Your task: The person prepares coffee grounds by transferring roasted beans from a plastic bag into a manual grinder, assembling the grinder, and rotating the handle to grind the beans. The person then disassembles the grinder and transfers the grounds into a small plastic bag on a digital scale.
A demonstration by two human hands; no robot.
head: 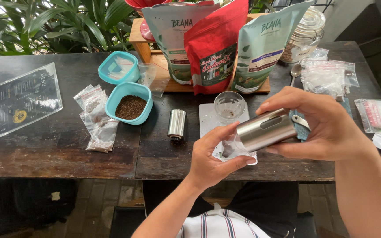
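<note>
Three stand-up pouches lean on a wooden rack at the back of the counter: two pale blue ones and a red one between them. Two teal tubs sit left of centre, the nearer teal tub filled with dark grounds and the farther teal tub covered with a clear lid. One short steel cylinder stands upright just right of the tubs. One clear glass cup rests on a white flat scale. One glass jar stands at the back right, a spoon beside it. Several small clear bags lie left of the tubs, and another heap of clear bags lies to the right.

The right hand is wrapped around a steel grinder body, held tilted above the scale, its lower end aimed down-left. The left hand pinches a small clear bag at that lower end, fingers curled under it.

The counter is dark, worn wood with a laminated menu card on its left end. Leafy green plants rise behind it, and brick paving shows below
</note>
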